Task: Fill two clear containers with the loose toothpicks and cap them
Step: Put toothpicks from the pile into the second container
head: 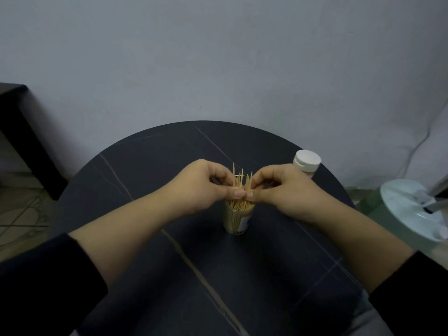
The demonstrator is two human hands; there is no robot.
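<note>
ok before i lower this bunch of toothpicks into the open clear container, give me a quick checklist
1. Upright: the small clear plastic container stands on the dark round table: ok.
2. Mouth uncapped: ok.
3. Grip: the bundle of pale wooden toothpicks is pinched by the left hand and the right hand: ok.
4. Bundle directly above the mouth: ok.
5. Room left inside; it already looks packed: cannot tell.
6. Loose cap for it in view: not ok. The only white round cap sits on the second container at far right.
</note>
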